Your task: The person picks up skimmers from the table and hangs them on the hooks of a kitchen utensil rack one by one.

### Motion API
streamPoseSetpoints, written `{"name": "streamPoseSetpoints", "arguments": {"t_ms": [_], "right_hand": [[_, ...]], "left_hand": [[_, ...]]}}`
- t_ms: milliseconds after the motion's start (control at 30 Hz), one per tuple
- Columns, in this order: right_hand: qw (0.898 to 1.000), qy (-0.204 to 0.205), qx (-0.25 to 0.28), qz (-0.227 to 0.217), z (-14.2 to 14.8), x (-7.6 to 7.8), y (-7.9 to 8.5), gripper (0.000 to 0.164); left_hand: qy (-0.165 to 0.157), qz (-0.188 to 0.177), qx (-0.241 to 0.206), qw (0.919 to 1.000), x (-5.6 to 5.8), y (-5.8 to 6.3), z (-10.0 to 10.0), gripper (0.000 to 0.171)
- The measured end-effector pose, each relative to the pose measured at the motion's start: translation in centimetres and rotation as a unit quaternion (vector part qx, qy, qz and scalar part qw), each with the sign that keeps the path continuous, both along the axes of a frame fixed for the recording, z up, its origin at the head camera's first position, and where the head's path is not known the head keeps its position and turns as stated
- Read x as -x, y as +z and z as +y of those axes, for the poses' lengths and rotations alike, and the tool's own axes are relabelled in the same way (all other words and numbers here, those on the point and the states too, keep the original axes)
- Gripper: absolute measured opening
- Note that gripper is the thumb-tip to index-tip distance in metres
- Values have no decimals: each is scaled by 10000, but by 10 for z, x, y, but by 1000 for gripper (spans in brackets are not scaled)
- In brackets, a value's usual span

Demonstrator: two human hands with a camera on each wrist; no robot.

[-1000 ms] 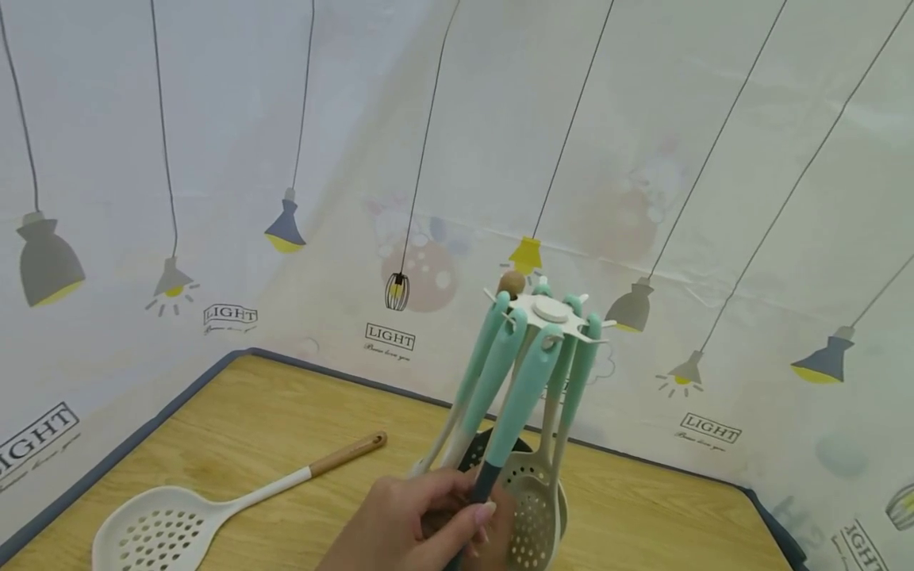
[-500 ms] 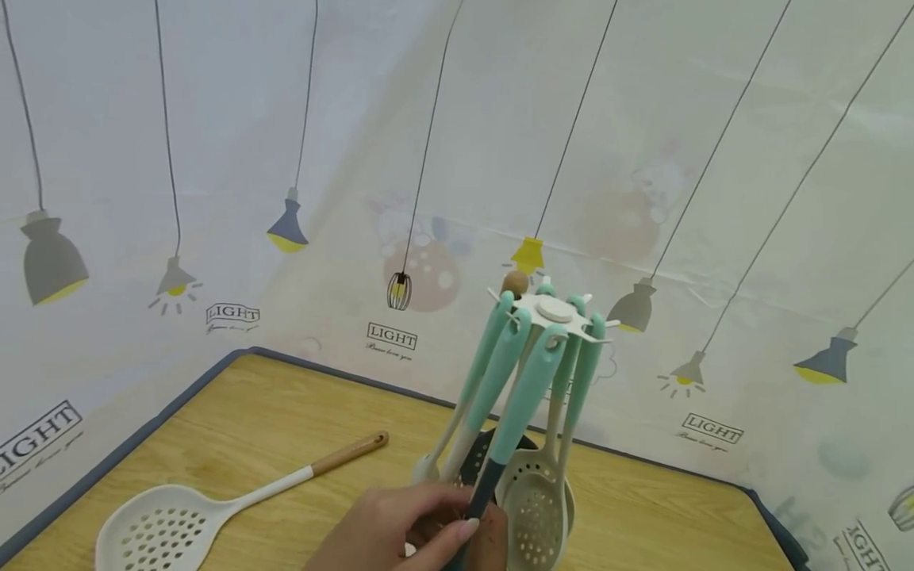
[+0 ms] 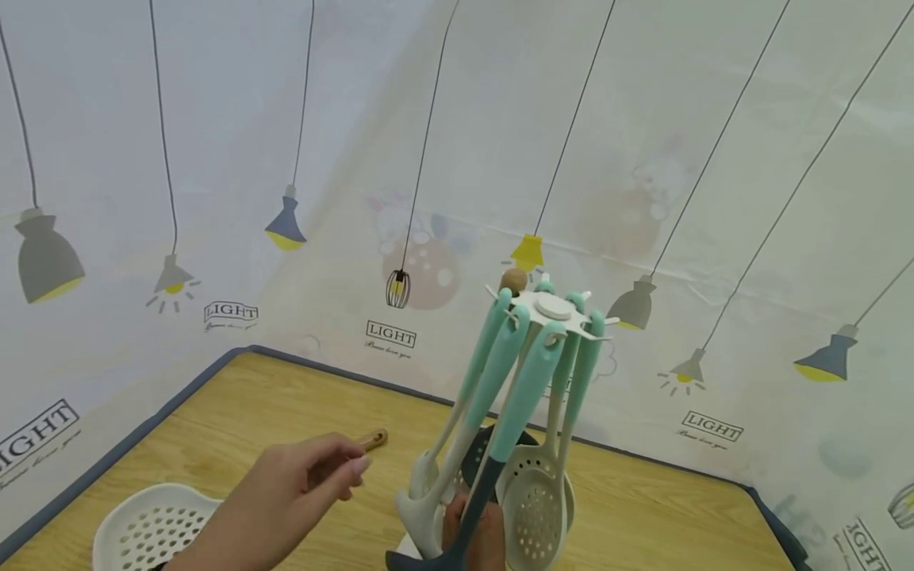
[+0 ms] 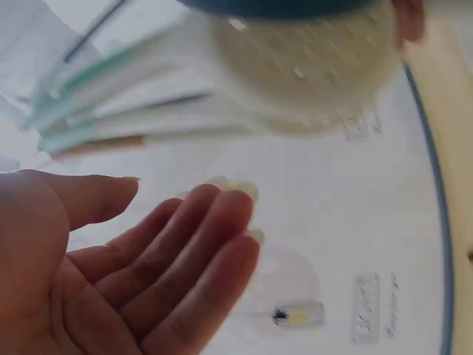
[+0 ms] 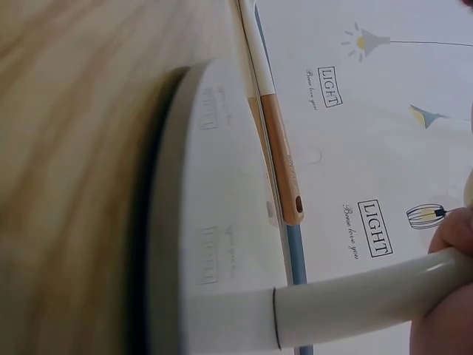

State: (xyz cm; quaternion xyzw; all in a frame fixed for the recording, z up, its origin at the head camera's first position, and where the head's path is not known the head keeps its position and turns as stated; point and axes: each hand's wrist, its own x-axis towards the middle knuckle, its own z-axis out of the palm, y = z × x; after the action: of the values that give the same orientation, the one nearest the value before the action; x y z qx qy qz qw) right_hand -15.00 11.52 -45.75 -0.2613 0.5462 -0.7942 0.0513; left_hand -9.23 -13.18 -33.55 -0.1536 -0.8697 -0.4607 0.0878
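A white utensil stand (image 3: 553,308) holds several mint-handled kitchen tools hanging from its hooked top. My right hand (image 3: 487,530) grips the stand's white post (image 5: 362,299), partly hidden behind a dark blue utensil (image 3: 478,492) with a mint handle. Beside it hang a pale slotted spoon (image 3: 534,511) and a pale ladle-like tool (image 3: 421,511). My left hand (image 3: 286,492) is off to the left of the stand, holding nothing. In the left wrist view its fingers are loosely bent, below the hanging tools. It overlaps the shaft of a white skimmer (image 3: 153,523) in the head view.
The skimmer lies on the wooden table (image 3: 643,507) at the left, its wooden handle (image 5: 281,159) pointing towards the back. Under the post is the stand's round white base (image 5: 222,177). A lamp-printed white backdrop (image 3: 428,159) rises behind the table's dark edge.
My left hand has let go of the dark blue utensil's shaft and moved left. The utensil now hangs on the stand. My right hand stays at the post.
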Motion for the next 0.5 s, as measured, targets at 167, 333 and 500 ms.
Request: {"name": "streamPoseSetpoints", "arguments": {"t_ms": [167, 333, 500], "right_hand": [[9991, 207, 292, 213, 0, 2, -2, 70], [9996, 11, 161, 232, -1, 0, -2, 72], [9992, -377, -154, 56, -2, -2, 1, 70]], "left_hand": [[835, -805, 960, 9886, 22, -18, -21, 14], [927, -1050, 1864, 9724, 40, -45, -44, 22], [890, -1121, 2657, 9534, 53, -65, -61, 36]]}}
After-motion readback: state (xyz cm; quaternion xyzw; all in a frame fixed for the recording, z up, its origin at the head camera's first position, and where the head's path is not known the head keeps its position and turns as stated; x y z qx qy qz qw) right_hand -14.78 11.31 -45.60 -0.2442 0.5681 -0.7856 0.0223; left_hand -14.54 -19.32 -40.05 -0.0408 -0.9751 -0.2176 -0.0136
